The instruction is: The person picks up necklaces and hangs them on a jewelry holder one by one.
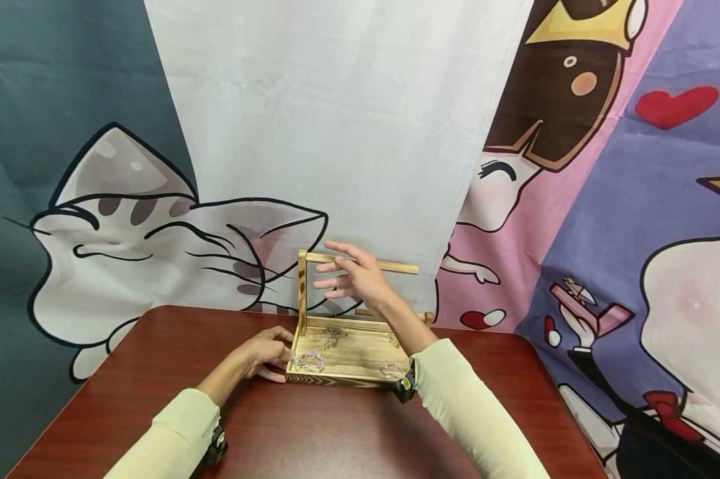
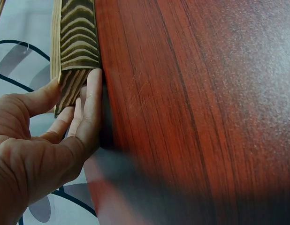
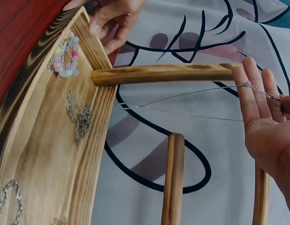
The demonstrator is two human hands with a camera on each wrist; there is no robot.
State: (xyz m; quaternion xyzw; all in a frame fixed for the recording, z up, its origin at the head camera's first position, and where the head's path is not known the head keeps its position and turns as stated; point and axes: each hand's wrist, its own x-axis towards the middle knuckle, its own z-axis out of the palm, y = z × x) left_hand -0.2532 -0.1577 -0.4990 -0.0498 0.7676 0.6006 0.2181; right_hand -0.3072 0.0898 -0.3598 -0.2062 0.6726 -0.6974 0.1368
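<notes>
A wooden jewelry stand has a shallow tray, a left post and an upper bar. My left hand grips the tray's left end, thumb on the rim and fingers along the outer side, as the left wrist view shows. Beside the upper bar, my right hand holds a thin silver necklace. Its chain crosses the extended fingers to the thumb, and a fine loop hangs toward the tray. Inside the tray lie a pastel beaded bracelet, a tangled silver chain and a chain bracelet.
The stand sits near the back edge of a red-brown table. A printed cartoon curtain hangs right behind it. A lower bar shows in the right wrist view. Both wrists wear small black devices.
</notes>
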